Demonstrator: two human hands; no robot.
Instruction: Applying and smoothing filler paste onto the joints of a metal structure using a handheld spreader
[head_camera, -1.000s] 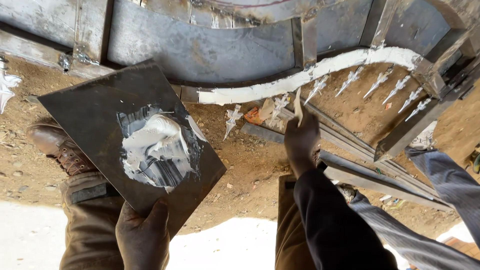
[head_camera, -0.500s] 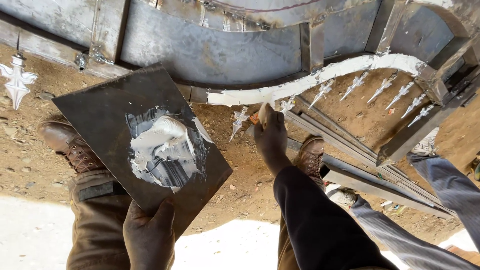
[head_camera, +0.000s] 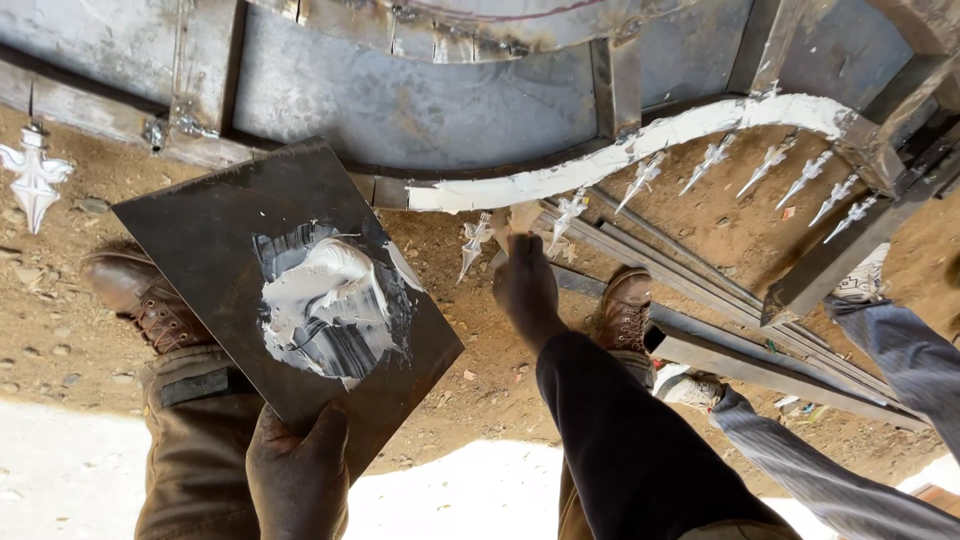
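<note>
My left hand (head_camera: 295, 470) grips the near corner of a dark flat metal board (head_camera: 220, 240) that carries a smeared heap of white putty (head_camera: 325, 300). My right hand (head_camera: 522, 285) reaches forward and holds a small putty knife (head_camera: 520, 218), its blade just under the curved metal bar (head_camera: 640, 145) of a steel gate (head_camera: 440, 95). That bar is coated with white putty from its left end up to the right. Pointed spear finials (head_camera: 775, 170) hang below the bar, also whitened.
My two brown boots (head_camera: 135, 295) (head_camera: 625, 305) stand on sandy ground. Loose steel bars (head_camera: 730, 330) lie to the right. Another person's grey trouser legs (head_camera: 860, 400) and light shoe (head_camera: 685, 385) are at the right. A white finial (head_camera: 35, 175) shows far left.
My right hand has moved left along the curved bar, from near the middle of the coated stretch to its left end. The board shifted a little to the right.
</note>
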